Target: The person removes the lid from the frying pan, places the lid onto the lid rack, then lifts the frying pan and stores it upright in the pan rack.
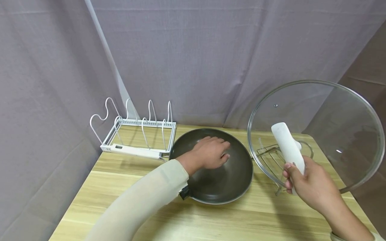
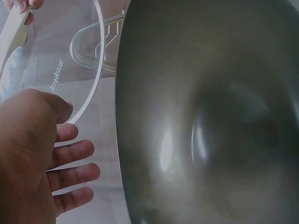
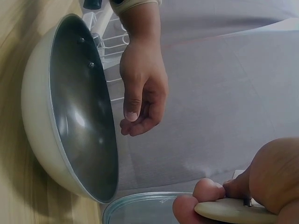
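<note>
A wide frying pan [image 1: 217,180] with a dark inside and a cream outside sits on the table, its white handle [image 1: 137,151] pointing left. Above the pan, my left hand [image 1: 211,154] hangs with loosely bent fingers and holds nothing; the right wrist view shows it over the pan's rim. My right hand [image 1: 313,184] grips the white handle [image 1: 287,144] of a large glass lid [image 1: 334,117] with a metal rim. The lid is raised and tilted to the right of the pan. In the left wrist view, "Royalstar" is printed on its glass.
A white wire rack [image 1: 144,123] with upright loops stands at the back left, the pan's handle passing along its front. Behind the lid, a metal wire rack [image 1: 278,191] shows through the glass. Grey curtains [image 1: 193,60] hang behind the wooden table [image 1: 241,221].
</note>
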Action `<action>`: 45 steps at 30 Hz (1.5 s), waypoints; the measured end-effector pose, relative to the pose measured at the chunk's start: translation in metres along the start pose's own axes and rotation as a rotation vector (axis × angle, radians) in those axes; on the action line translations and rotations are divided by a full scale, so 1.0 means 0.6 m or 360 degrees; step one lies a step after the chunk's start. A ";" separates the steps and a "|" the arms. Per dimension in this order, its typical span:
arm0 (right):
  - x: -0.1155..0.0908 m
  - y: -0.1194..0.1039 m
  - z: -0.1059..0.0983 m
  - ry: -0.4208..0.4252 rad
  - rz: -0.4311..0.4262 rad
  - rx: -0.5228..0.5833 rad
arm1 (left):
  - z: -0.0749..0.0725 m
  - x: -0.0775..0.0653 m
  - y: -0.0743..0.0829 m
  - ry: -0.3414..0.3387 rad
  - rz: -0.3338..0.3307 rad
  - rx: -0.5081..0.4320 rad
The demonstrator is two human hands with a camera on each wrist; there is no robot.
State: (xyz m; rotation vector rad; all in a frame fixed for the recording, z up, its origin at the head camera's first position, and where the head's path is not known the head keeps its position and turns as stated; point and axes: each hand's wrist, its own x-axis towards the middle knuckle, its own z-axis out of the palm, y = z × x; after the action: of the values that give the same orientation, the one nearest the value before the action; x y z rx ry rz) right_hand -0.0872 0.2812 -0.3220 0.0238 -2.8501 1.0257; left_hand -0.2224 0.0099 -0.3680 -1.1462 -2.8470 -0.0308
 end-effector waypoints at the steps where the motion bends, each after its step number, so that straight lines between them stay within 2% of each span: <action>1: 0.000 0.000 0.000 0.0000 0.0000 0.0001 | 0.000 0.001 0.000 0.0001 0.0001 0.0001; 12: 0.003 0.005 0.000 0.0003 -0.0003 -0.0011 | 0.004 0.015 0.002 0.0011 0.0011 0.0000; 33: 0.001 0.011 -0.009 0.0017 -0.0013 -0.0066 | 0.010 0.038 0.024 0.0016 0.0025 -0.0070; 45: -0.001 0.008 -0.019 0.0063 -0.0055 -0.0152 | 0.012 0.049 0.035 -0.0035 0.0006 -0.0078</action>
State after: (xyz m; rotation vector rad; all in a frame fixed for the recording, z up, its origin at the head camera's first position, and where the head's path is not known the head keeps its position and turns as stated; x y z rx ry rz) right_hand -0.0858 0.2925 -0.3164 0.0445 -2.8486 0.8732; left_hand -0.2290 0.0457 -0.3734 -1.1680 -2.8788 -0.0889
